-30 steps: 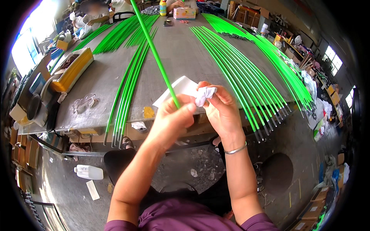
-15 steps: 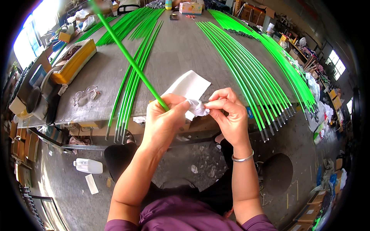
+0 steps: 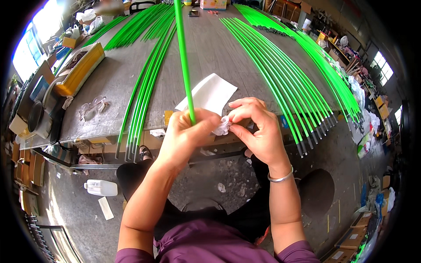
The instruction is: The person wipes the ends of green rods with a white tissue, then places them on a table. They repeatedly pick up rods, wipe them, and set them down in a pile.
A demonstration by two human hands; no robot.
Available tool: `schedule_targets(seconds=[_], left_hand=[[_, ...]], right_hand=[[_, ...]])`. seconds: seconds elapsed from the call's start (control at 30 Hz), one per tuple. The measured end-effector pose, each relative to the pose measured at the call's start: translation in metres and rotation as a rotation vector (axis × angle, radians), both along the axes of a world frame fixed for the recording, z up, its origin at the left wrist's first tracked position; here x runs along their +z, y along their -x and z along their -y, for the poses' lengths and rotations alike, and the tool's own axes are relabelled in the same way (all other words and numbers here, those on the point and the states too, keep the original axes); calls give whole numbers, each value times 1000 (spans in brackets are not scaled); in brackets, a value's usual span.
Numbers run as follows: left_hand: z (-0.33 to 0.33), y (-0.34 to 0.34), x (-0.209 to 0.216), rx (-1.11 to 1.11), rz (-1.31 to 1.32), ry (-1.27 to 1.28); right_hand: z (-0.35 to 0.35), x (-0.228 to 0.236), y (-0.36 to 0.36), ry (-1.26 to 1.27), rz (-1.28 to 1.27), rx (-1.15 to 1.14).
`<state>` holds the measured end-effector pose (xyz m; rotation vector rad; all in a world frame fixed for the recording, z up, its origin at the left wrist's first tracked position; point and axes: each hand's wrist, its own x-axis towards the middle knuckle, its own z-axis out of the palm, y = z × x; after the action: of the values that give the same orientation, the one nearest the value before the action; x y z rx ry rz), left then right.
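Observation:
In front of my body, my left hand is closed around a long green rod, which rises from the fist almost straight toward the far side of the table. A small crumpled white cloth lies bunched between my two hands. My right hand pinches it between thumb and fingers, and my left fingers touch its other side. The rod's lower end is hidden by the left hand and the cloth. A folded white sheet rests on the table just beyond my hands.
Green rods lie left on the grey table; a row with dark ends fans out right, with bigger bunches behind. Glasses and a yellow box sit left. A white jug and round stool stand below.
The green rod has swung from leaning left to nearly upright in the picture. My left hand has turned with it, and the cloth is bunched tighter between my hands.

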<state>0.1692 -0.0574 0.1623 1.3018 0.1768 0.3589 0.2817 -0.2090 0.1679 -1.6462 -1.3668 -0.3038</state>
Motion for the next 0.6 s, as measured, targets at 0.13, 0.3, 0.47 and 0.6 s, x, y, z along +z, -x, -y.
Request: schedule_targets(seconds=[0.13, 0.3, 0.47, 0.6], left_hand=[[-20, 0, -1, -33, 173, 291], [-37, 17, -4, -7, 296, 339], [-71, 66, 10, 163, 437, 210], [-100, 132, 39, 271, 511, 51]], right_hand=[[6, -27, 2, -153, -439, 63], [32, -115, 35, -288, -1180, 101], [59, -214, 82, -205, -1720, -52], [53, -235, 102, -205, -1869, -166]])
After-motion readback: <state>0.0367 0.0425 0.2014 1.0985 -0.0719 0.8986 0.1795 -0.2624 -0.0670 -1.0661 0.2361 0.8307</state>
